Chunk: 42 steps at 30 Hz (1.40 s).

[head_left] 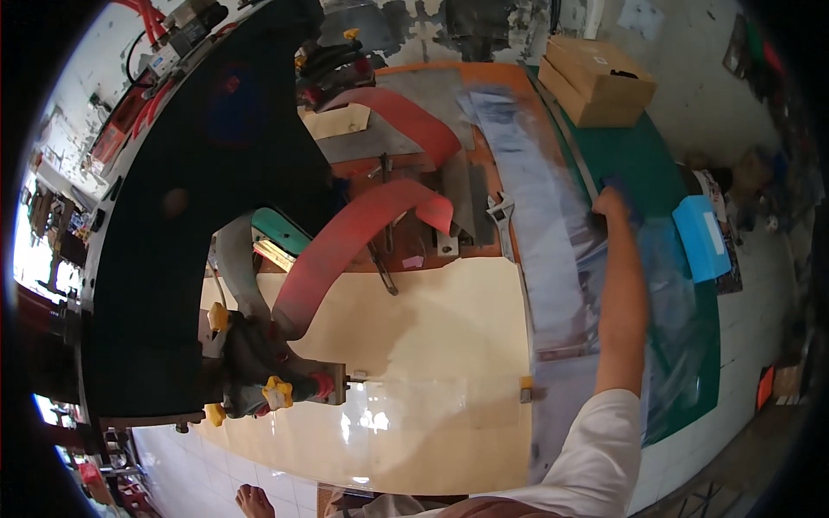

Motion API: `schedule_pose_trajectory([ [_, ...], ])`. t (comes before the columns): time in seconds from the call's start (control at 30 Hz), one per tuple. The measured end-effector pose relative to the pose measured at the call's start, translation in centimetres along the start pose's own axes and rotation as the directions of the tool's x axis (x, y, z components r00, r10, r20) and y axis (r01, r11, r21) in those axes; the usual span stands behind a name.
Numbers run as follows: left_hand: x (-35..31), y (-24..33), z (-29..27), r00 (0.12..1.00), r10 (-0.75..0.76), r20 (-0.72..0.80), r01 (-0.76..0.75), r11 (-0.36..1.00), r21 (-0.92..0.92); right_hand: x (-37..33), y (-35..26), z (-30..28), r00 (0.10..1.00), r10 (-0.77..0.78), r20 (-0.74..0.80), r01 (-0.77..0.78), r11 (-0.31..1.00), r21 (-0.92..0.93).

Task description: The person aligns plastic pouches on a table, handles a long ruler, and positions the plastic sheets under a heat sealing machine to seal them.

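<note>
My right hand reaches far over the right side of the table, its fingers closed around a dark blue thing too blurred to name. Beside it lies a long strip of clear plastic sheeting, smeared as if moving; more crumpled clear plastic spreads under my forearm. Low at the bottom left, my left hand hangs off the table with fingers curled, and nothing shows in it. A smooth cream sheet covers the near tabletop between my hands.
A large black machine arm with yellow-knobbed clamps and red curved bands fills the left. An adjustable wrench lies mid-table. Cardboard boxes and a blue box rest on the green surface at right.
</note>
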<state>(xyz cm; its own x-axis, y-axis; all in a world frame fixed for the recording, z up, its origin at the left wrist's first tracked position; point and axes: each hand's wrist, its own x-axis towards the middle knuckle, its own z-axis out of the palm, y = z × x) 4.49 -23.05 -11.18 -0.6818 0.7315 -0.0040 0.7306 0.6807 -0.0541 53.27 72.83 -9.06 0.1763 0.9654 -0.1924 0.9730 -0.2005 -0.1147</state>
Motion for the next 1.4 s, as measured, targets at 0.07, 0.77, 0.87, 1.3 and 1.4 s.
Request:
schedule_pose_trajectory([
  [0.07,-0.1,0.1,-0.6,0.998,-0.064,0.027,0.064,0.998,-0.004,-0.6,-0.4,0.1,0.997,0.068,0.031,-0.068,0.998,-0.004],
  [0.77,-2.0,1.9,4.0,0.978,-0.073,0.195,0.109,0.978,-0.179,8.7,8.3,0.7,0.994,-0.039,-0.097,0.037,0.999,-0.022],
  [0.87,-4.0,0.7,0.3,0.967,-0.152,0.203,0.177,0.978,-0.112,3.4,0.4,0.5,0.985,-0.002,-0.173,0.034,0.982,0.186],
  [1.3,-5.8,-3.0,5.5,0.926,-0.210,0.313,0.291,0.925,-0.243,-9.6,1.8,-24.2,0.950,-0.220,-0.221,0.283,0.313,0.907],
  [1.4,-6.6,-4.6,6.4,0.863,-0.256,0.435,0.382,0.895,-0.231,-11.0,4.2,-31.0,0.920,-0.249,-0.304,0.358,0.213,0.909],
])
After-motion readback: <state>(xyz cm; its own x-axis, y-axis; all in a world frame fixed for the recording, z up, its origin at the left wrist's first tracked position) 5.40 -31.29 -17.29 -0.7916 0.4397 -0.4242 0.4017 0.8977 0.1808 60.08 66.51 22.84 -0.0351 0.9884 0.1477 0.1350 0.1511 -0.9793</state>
